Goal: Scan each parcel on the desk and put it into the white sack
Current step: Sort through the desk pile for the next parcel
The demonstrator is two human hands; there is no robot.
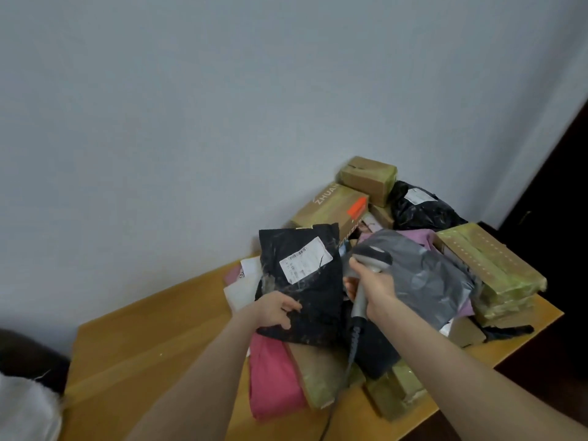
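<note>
My left hand [276, 310] grips the lower left edge of a black plastic parcel [305, 300] and holds it tilted up, its white shipping label [304, 260] facing me. My right hand [374, 283] holds a grey handheld barcode scanner [370, 255] by its handle, the head close to the right of the label. The scanner's coiled cable [352, 348] hangs down over the pile. The wooden desk [152, 338] carries a heap of parcels. A bit of the white sack [27, 409] shows at the bottom left corner.
The pile holds a pink bag [273, 380], a grey bag [426, 275], another black bag [420, 208], and several taped cardboard boxes such as a long one [490, 268] at the right and two [331, 208] by the wall. A dark door [560, 202] stands at the right.
</note>
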